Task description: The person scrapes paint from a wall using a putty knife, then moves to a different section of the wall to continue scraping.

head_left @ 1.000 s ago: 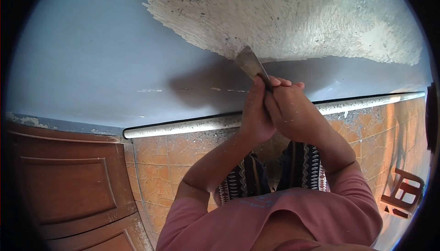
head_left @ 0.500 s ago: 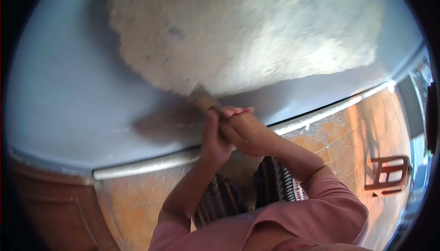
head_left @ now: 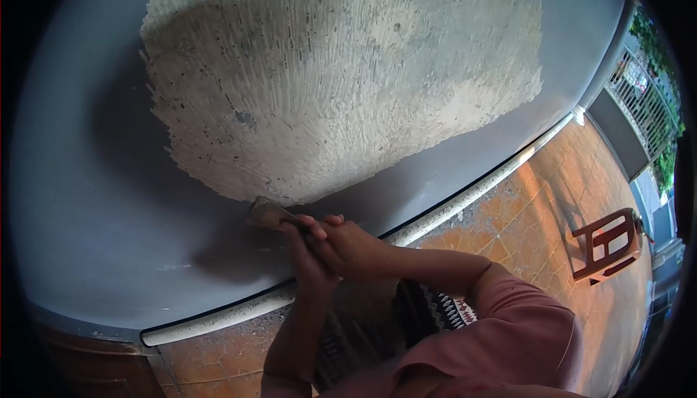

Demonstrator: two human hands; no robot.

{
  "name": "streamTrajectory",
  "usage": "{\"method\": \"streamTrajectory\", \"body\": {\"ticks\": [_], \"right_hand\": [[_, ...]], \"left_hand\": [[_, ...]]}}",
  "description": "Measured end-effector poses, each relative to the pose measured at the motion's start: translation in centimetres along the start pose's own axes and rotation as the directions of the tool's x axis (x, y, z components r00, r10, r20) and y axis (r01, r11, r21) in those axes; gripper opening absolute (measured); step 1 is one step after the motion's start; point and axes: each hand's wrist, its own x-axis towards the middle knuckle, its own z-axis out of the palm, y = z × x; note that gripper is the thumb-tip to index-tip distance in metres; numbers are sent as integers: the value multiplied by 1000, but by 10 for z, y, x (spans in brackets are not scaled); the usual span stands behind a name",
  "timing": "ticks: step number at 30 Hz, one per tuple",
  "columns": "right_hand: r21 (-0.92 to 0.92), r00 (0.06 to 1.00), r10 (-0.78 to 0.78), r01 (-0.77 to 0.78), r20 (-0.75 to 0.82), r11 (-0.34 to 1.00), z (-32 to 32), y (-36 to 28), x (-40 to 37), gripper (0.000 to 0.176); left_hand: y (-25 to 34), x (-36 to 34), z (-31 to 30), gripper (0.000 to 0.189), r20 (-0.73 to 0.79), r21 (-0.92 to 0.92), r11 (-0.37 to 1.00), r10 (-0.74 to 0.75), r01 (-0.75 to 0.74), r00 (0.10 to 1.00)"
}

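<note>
A scraper (head_left: pixel 267 214) with a flat blade is held by both hands against the grey-blue painted wall (head_left: pixel 80 202). Its blade meets the lower edge of a rough pale patch (head_left: pixel 348 86) where the paint is off and streaky scrape marks show. My left hand (head_left: pixel 311 261) is closed around the handle from below. Wrapped over the handle and the left hand, my right hand (head_left: pixel 350 248) is closed too. Most of the handle is hidden by the fingers.
A pale baseboard (head_left: pixel 225 316) runs along the wall's foot. Paint flakes lie on the orange tiled floor (head_left: pixel 508 209). A brown plastic stool (head_left: pixel 606 242) stands at the right, with a railing (head_left: pixel 639 93) beyond. A brown wooden panel (head_left: pixel 94 369) is at lower left.
Both hands and the scraper appear lower and further left in view, still at the patch's lower edge. The view itself has turned, and the patch now looks sharper.
</note>
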Motion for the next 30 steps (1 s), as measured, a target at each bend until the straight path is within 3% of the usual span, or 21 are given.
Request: {"method": "streamTrajectory", "body": {"ticks": [2, 4, 5, 7, 8, 11, 13, 16, 20, 23, 25, 28, 30], "right_hand": [[34, 1000, 16, -16, 14, 999, -3, -3, 2, 30], [93, 993, 85, -93, 85, 991, -22, -26, -14, 31], [36, 999, 34, -36, 42, 999, -16, -20, -9, 31], [-85, 998, -63, 61, -28, 995, 1, -3, -2, 30], [9, 999, -38, 38, 9, 999, 1, -3, -3, 29], [289, 990, 22, -62, 139, 955, -7, -6, 6, 26], [443, 955, 105, -224, 276, 868, -13, -9, 2, 23], [132, 994, -71, 59, 83, 989, 2, 11, 3, 22], [64, 998, -3, -1, 58, 998, -8, 1, -14, 21], [30, 993, 22, -26, 113, 999, -11, 3, -9, 22], [24, 989, 25, -29, 149, 999, -10, 4, -6, 22], [-40, 974, -210, 214, 82, 976, -13, 17, -12, 21], [-81, 989, -149, 147, -24, 986, -2, 9, -3, 20]], "left_hand": [[4, -3, 7, 41, -38, -1, 999, -37, 37, 999], [7, -3, 14, 43, 15, -4, 993, -117, 117, 993], [6, -3, 17, 44, 40, -11, 987, -158, 158, 987], [8, 2, 17, 45, -134, -18, 998, -61, 59, 989], [11, 2, 17, 46, -219, -2, 1000, -18, 18, 976], [12, 1, 17, 43, -30, 246, 969, 18, -10, 999], [10, 0, 10, 45, 45, 266, 964, -6, -6, 999], [1, 1, 8, 46, 98, 180, 983, -53, 34, 994], [-11, 1, 20, 45, 68, 59, 991, -124, 120, 990], [-12, 3, 10, 45, 133, 23, 999, -52, 50, 990], [-13, 3, 16, 45, 50, 94, 995, -44, 39, 998], [-11, 1, 19, 45, -9, 151, 987, -46, 47, 999], [-15, 3, 15, 45, 3, 166, 986, -1, 1, 1000]]}}
